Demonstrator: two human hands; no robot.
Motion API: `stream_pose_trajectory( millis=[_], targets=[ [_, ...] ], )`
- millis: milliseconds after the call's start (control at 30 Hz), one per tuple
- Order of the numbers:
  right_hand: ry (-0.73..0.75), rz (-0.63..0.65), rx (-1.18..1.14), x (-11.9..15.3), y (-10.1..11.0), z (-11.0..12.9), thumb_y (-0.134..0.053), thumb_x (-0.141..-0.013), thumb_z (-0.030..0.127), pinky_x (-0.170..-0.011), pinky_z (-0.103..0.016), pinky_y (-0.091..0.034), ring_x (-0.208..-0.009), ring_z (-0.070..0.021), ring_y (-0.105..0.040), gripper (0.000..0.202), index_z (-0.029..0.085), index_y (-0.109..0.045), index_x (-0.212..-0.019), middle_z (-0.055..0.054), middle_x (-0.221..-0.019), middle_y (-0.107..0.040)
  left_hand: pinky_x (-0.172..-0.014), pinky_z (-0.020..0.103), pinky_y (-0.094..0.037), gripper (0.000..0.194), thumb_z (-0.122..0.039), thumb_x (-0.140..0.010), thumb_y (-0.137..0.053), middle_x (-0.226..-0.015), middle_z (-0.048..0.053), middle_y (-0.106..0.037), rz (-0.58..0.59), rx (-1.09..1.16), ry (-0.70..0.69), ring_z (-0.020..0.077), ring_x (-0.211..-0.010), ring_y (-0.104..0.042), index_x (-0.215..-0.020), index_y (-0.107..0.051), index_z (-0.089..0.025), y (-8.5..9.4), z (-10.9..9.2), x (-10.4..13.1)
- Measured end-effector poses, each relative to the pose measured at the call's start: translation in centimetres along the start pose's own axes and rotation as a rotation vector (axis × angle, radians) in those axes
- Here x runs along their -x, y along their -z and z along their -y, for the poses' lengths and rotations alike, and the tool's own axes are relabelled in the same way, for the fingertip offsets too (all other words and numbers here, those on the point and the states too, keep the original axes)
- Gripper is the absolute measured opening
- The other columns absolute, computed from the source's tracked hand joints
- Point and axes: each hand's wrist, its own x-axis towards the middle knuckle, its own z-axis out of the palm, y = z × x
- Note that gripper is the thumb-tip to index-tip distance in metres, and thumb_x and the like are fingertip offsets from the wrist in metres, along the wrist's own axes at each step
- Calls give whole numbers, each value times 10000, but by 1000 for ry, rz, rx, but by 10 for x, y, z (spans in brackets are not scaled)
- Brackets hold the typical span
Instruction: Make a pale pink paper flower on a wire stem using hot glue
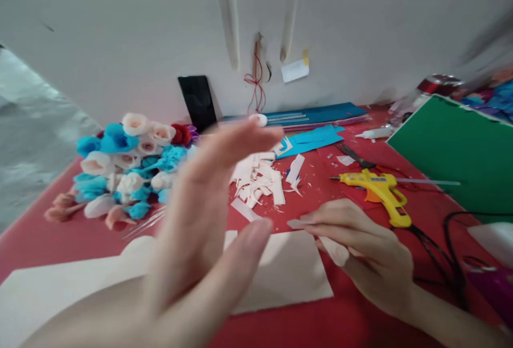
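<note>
While the person's left hand (200,219) is raised close to the camera with its fingers spread wide and nothing in it, blurred, the right hand (360,254) rests low on a red table (360,316) and pinches a small pale peach foam piece (334,249) between thumb and fingers. That piece sits just past the right edge of a large cream foam sheet (288,273) lying flat on the table in front of the person, partly hidden by the raised hand. Beyond the sheet is a heap of pale foam offcuts (258,179). To the left of the heap lies a bundle of handmade foam flowers (128,169) in blue, white and peach, with a few red ones at the back. To the right of the offcuts, just beyond the right hand, lies a yellow glue gun (382,190), its black cord (436,254) trailing toward the near right. A pair of scissors (355,156) lies just behind the gun, and blue foam sheets (316,137) are spread farther back near the white wall (360,27). A dark phone (197,101) leans upright against that wall. A green sheet (457,150) stands tilted at the right side of the table.
</note>
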Motion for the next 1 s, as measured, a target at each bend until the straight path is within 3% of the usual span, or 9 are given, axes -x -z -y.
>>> stream_pose_trajectory(
  millis=[100,233,333,467,600,733,867,1000],
  targets=[
    [-35,-52,28,-1,0,3,-513,-860,162,-818,-263,-491,-941,-138,-596,234,228,-633,-1049,-21,-1008,-674,-1101,338,-295,385,-227,-877,-506,-1299,6,-493,301,-171,24,195,-1261,-394,-1258,-463,-267,-8,18,1],
    [-69,-172,2,-4,-3,7,-562,-826,152,-791,-259,-518,-876,-137,-625,182,234,-664,-954,-7,-928,-695,-1104,420,-264,365,-241,-852,-560,-1291,42,-549,461,-188,60,217,-1222,-469,-1215,-528,-258,-15,42,0],
    [-82,-205,-31,-5,-3,10,-582,-787,89,-786,-211,-520,-850,-115,-629,200,216,-675,-911,1,-896,-695,-1108,450,-256,236,-219,-886,-503,-1286,31,-562,458,-134,73,210,-1202,-505,-1087,-622,-259,-18,46,4],
    [-114,-179,-52,-4,-3,13,-596,-781,90,-812,-171,-501,-881,-100,-624,191,214,-674,-903,3,-923,-683,-1096,440,-294,274,-193,-921,-425,-1239,9,-600,410,-78,54,191,-1190,-519,-1073,-635,-279,-17,43,7],
    [-211,-136,-95,-3,-5,11,-557,-822,115,-731,-158,-494,-809,-86,-628,149,203,-665,-874,5,-858,-673,-935,341,-472,219,-195,-885,-502,-1048,11,-677,254,-61,70,172,-1040,-592,-940,-697,-279,-13,43,-1],
    [-263,-30,-126,-1,-10,8,-510,-852,124,-642,-195,-464,-668,-87,-591,152,191,-643,-819,23,-697,-638,-825,259,-510,152,-191,-821,-602,-869,4,-677,170,-58,156,134,-873,-614,-792,-731,-264,-14,42,-9],
    [-252,20,-94,-1,-12,9,-505,-846,121,-630,-179,-445,-663,-78,-578,177,181,-597,-707,30,-689,-630,-670,241,-529,137,-191,-795,-625,-834,15,-656,213,64,322,129,-757,-608,-740,-740,-243,-21,39,-4],
    [-252,4,-61,-4,-11,12,-500,-849,139,-581,-169,-451,-622,-80,-584,193,191,-600,-693,33,-672,-648,-553,241,-504,170,-207,-836,-573,-922,38,-651,293,271,419,105,-628,-567,-824,-738,-247,-23,36,5]
  ],
)
